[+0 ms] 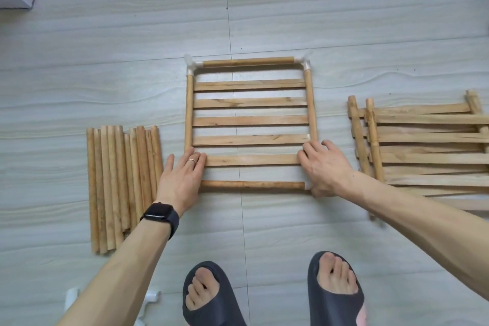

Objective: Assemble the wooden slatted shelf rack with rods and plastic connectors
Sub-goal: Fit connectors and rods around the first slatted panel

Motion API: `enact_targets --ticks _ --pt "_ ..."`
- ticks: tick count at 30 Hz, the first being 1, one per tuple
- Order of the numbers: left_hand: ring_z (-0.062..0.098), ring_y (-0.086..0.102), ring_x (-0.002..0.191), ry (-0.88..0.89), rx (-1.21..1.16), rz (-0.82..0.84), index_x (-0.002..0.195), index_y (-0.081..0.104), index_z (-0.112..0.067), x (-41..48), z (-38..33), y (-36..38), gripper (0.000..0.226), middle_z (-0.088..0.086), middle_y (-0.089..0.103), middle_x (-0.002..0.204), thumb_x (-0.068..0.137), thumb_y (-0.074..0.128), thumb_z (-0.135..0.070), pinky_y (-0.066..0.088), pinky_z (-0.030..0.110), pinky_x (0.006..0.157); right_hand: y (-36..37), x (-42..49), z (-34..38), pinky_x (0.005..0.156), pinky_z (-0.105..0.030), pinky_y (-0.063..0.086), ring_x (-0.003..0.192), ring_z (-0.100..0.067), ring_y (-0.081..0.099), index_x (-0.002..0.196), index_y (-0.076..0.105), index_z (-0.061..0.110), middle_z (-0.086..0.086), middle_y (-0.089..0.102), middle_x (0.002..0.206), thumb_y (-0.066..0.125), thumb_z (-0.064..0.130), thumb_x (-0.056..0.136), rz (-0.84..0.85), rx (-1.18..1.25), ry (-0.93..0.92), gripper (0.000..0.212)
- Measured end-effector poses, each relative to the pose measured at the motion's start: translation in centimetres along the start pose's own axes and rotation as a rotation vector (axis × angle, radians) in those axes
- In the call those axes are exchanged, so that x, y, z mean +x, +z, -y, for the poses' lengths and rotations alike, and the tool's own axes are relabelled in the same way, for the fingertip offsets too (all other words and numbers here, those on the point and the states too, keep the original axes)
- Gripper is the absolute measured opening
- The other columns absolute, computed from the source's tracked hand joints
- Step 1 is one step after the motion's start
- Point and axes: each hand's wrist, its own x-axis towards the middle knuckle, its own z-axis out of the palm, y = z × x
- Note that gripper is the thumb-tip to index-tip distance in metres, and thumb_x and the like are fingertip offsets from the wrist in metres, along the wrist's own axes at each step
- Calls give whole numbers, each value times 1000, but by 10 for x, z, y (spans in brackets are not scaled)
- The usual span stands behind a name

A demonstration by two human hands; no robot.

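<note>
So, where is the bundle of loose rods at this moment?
In the head view the loose rods lie side by side on the floor at the left, just left of the left hand and of the slatted panel.

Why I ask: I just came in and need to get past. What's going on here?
A person is building a slatted panel on the floor. White connectors join its far rod to the side rods. The left hand and right hand rest on the near corners, with the near rod lying between them. Whether that rod is joined yet is hidden. Loose rods lie to the left, and more panels are stacked on the right.
</note>
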Motion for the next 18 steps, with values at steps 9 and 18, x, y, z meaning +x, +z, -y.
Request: enact_targets --ticks 9,18 --pt "24 3 156 -27 56 -11 158 11 -11 -3 -12 -7 75 5 21 165 93 47 -4 14 57 122 -7 -1 -6 90 -34 37 103 -25 50 113 51 12 -8 51 114 66 44 66 -55 -9 -73 59" --pt "35 14 151 315 -128 -71 160 6 -16 13 -135 -43 99 12 27 161 84 69 -30 10 54 124 4 -43 24 110 -39 28 132 -22 39 140 50 21 -2 48 136 59 67 68 -226 504 17 86"
